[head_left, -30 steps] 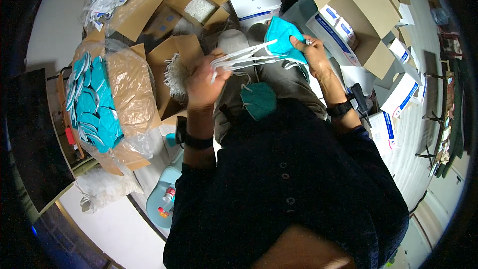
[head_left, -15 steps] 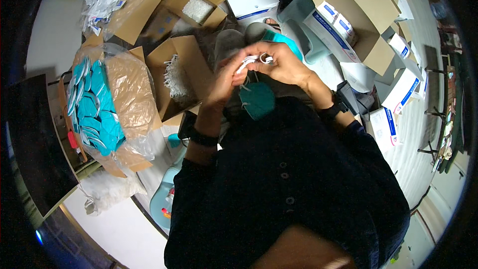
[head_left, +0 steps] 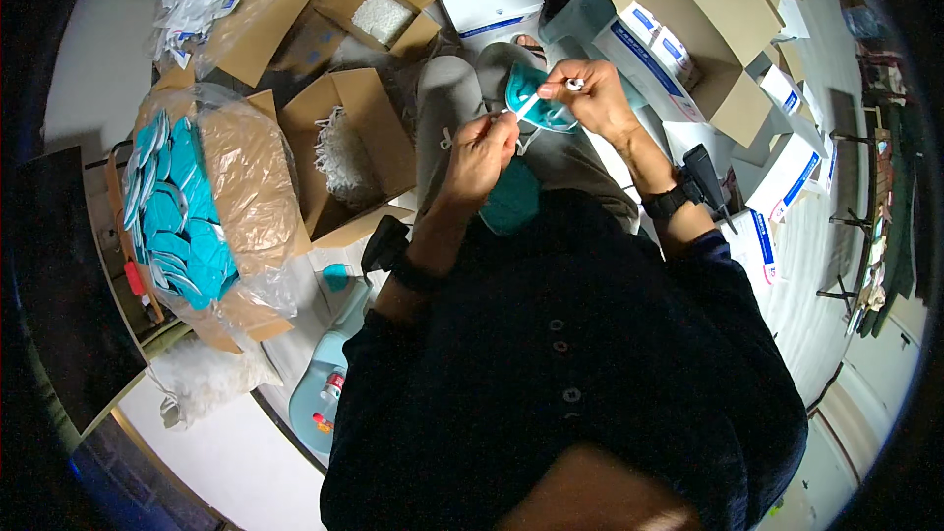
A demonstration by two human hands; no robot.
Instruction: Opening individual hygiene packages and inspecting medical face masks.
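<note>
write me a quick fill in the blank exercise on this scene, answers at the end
1. The strap stretched between the left hand and the right hand is ____ in colour.
2. The heap of teal face masks lies to the person's ____.
3. The right hand's wristband is ____ in colour.
4. The open carton holding small boxes stands to the person's ____.

Missing words: white; left; black; right.
</note>
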